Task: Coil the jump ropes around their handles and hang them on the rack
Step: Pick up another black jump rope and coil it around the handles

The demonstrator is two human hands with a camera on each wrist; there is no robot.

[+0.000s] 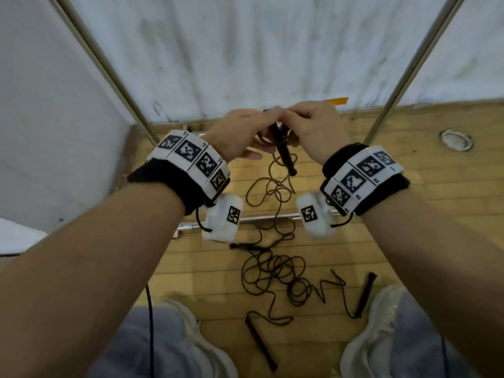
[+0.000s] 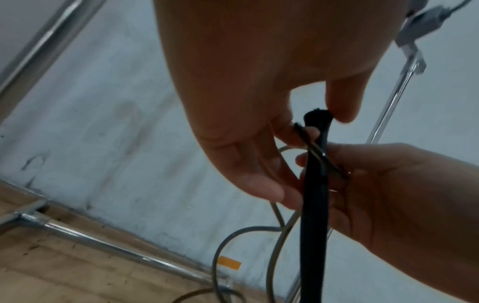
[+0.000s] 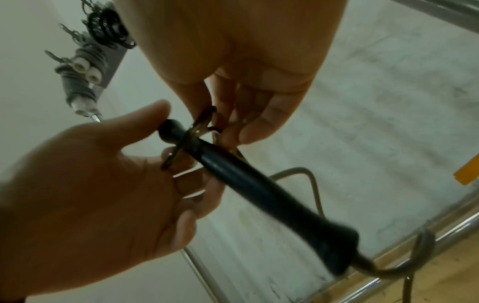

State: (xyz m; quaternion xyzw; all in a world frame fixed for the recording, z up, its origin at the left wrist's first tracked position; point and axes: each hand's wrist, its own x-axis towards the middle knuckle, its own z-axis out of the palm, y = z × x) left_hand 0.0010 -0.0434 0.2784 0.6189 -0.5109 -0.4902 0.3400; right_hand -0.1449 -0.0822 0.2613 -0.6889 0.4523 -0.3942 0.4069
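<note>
1. Head view: left hand (image 1: 240, 135) and right hand (image 1: 313, 129) are meeting at chest height, both working on one black jump-rope handle (image 1: 283, 154). The handle is hanging tilted, its top end between the fingertips, its free end below the fingers. The brown rope (image 1: 275, 186) is trailing from under the hands down to the wooden floor (image 1: 409, 203). A second rope (image 1: 275, 271) is lying tangled on the floor well below the hands, with loose handles (image 1: 364, 294) near the shoes (image 1: 373, 331). Rack posts (image 1: 414, 66) are rising either side beyond the fingers.

2. Left wrist view: left thumb and fingers (image 2: 261, 184) are pinching the knobbed top of the handle (image 2: 314, 184); rope turns are crossing it just under the knob. Right hand (image 2: 401, 194) is curling against the handle from the other side, appearing to be pinning the rope.

3. Right wrist view: right fingers (image 3: 261, 123) are pinching the rope loop (image 3: 204, 121) just beside the handle (image 3: 259, 190); left hand (image 3: 103, 194) is gripping the knob end. Coiled ropes (image 3: 108, 30) are already hanging on rack hooks above the fingers.

4. Handling, judged: handle is looking light, rigid, smooth, so slippery; best held at the flared ends. Rope is looking thin, springy, limp, tangle-prone; keep tension near the fingertips.

5. Writing: only square coded markers on the wristbands (image 1: 191, 156); tiny characters beside them are unreadable. No brand visible.
</note>
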